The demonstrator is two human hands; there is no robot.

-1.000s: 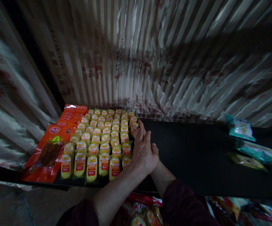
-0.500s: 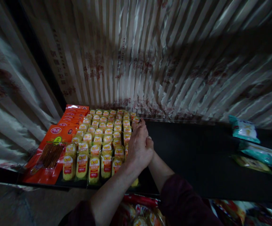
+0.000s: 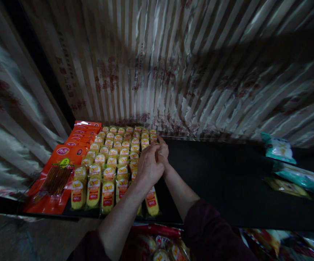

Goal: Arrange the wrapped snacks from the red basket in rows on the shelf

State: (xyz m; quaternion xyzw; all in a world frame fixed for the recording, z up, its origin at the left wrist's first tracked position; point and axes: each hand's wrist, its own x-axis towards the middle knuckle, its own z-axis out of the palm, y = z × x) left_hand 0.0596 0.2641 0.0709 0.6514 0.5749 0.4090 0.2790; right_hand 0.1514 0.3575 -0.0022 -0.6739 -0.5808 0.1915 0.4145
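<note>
My left hand [image 3: 149, 166] lies low over the right-hand rows of yellow wrapped snack cakes [image 3: 108, 195]. Its back faces me and its fingertips are hidden. Close against it, my right hand [image 3: 162, 150] sits at the right edge of the far cakes, with fingers stretched toward the back wall. Whether either hand grips a cake cannot be made out. Nearer to me, a wrapped cake [image 3: 151, 203] at the front of the rightmost row shows beside my left forearm, slightly tilted.
Orange snack packets [image 3: 61, 163] overlap at the left of the black shelf [image 3: 213, 181]. Teal-and-white packets [image 3: 279, 148] and a yellowish-green packet [image 3: 287, 187] lie at the right. Striped wrapping [image 3: 146, 72] covers the back. More packaged goods [image 3: 170, 250] show below the shelf edge.
My left hand has drawn back slightly toward me and to the left, exposing more of my right hand. The rightmost row's front cake is now uncovered.
</note>
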